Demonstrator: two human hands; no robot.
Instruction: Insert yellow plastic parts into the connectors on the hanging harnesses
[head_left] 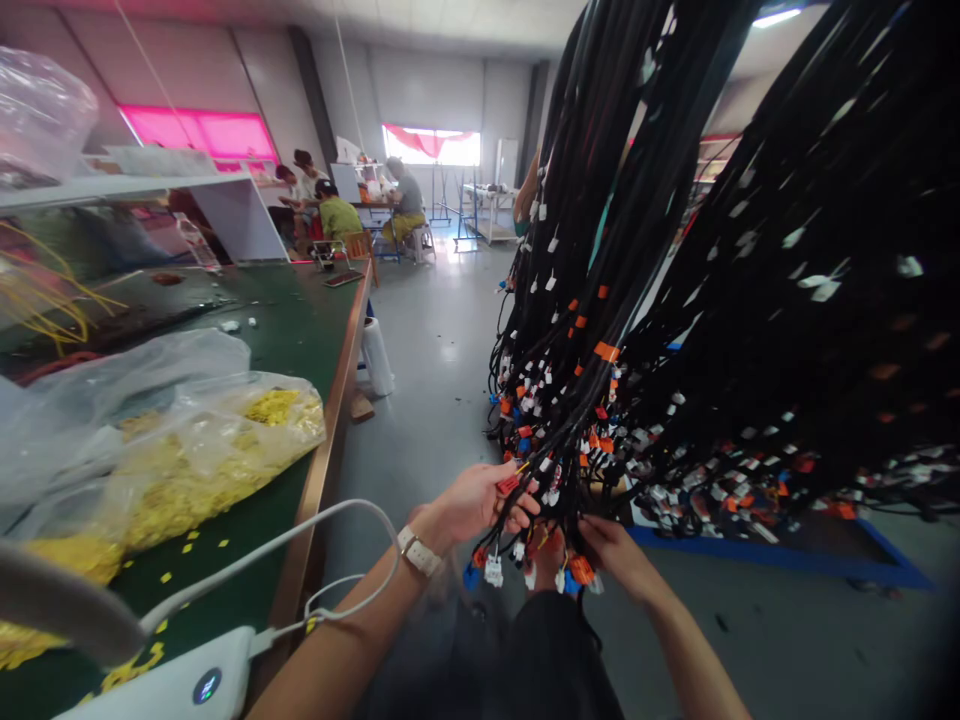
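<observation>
Black wire harnesses [600,250] hang in a thick bundle in front of me, their ends fanning out into white, orange, blue and red connectors. My left hand [480,500], with a white-strapped watch [418,551] on its wrist, is closed on a red connector [508,484] with a short yellow wire by it. Just below that hand dangle a white connector [493,571] and a blue one [471,576]. My right hand [619,555] is closed at the right side of the same bundle, its fingertips partly hidden among the black cables. An orange connector [580,569] hangs between the hands.
On the left, a green-topped workbench [289,310] carries plastic bags of small yellow pieces [202,490]. A white power bank [187,685] with a cable lies near my left arm. More harnesses hang at right over a blue-edged rack [892,555]. People [341,215] sit farther back.
</observation>
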